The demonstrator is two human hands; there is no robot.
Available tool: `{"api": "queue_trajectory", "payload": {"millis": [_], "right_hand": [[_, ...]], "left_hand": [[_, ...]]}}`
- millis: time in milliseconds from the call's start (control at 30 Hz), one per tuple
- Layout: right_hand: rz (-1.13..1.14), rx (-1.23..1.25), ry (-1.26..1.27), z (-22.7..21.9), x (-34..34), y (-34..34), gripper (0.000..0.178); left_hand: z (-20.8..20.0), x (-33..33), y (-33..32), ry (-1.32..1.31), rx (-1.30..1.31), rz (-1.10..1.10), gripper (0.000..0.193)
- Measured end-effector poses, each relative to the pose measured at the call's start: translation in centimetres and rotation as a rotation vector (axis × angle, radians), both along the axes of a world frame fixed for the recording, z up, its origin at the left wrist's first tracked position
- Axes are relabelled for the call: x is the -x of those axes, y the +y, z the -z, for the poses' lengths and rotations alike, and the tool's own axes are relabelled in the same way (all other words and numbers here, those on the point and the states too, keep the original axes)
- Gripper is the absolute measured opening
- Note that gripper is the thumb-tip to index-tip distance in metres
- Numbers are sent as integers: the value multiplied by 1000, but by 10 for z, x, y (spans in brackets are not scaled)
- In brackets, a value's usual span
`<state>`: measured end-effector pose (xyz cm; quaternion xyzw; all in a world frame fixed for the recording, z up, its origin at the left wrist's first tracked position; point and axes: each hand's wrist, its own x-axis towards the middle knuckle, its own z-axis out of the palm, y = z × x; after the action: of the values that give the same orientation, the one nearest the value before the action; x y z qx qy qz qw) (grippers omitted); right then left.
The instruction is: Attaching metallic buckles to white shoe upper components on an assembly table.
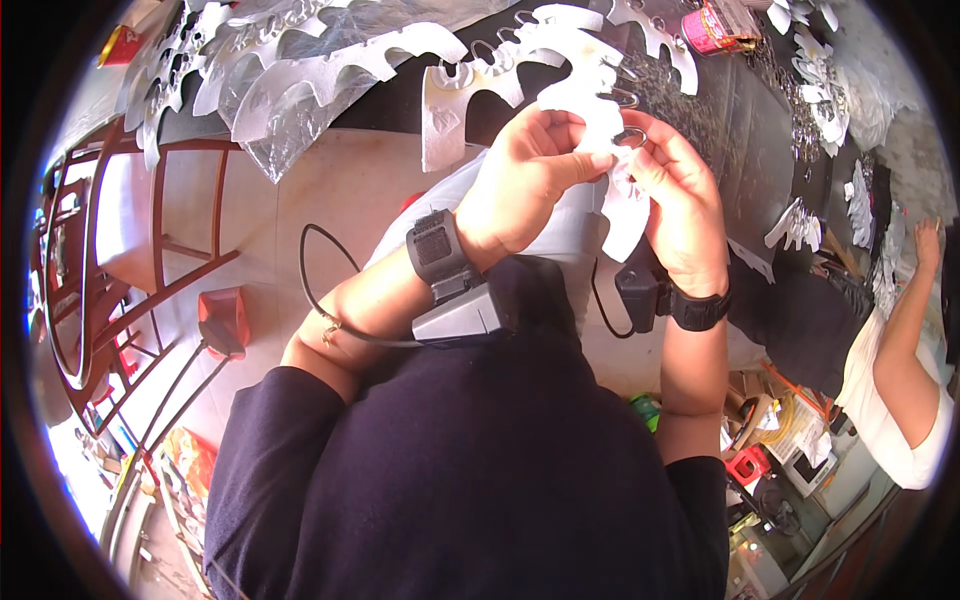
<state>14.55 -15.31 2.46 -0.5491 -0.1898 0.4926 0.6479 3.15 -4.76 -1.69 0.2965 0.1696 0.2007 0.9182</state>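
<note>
A white scalloped strip (626, 222), like stiff felt or card with curved cut-outs, is held between my two hands above the table's near edge. My left hand (520, 185) is closed, thumb and fingers pinching the strip from its left side. My right hand (688, 200) is closed too, its thumb and fingertips at the strip's right side beside a small metal ring (630, 136). Fingers partly hide where ring and strip meet. Beyond my hands, the strip's upper part seems to run on among similar white pieces (495, 75) with metal rings along their edges.
The dark table (735, 110) carries a clear plastic bag (290, 115), a red tub (718, 28) and scattered metal bits. A wooden chair (160, 215) and red dustpan (224, 322) stand left. At right, another person's arm (905, 360) reaches toward the table. Cables run from my wrist devices.
</note>
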Motion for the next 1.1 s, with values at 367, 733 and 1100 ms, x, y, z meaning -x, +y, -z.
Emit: {"api": "queue_trajectory", "payload": {"millis": [367, 733, 1100], "right_hand": [[9, 111, -254, -8, -3, -13, 34], [154, 48, -279, -6, 3, -9, 28], [111, 13, -280, -8, 13, -7, 34]], "left_hand": [[1, 0, -3, 23, -36, -40, 35], [8, 9, -6, -105, 154, 41, 39], [-2, -3, -11, -7, -35, -56, 35]]}}
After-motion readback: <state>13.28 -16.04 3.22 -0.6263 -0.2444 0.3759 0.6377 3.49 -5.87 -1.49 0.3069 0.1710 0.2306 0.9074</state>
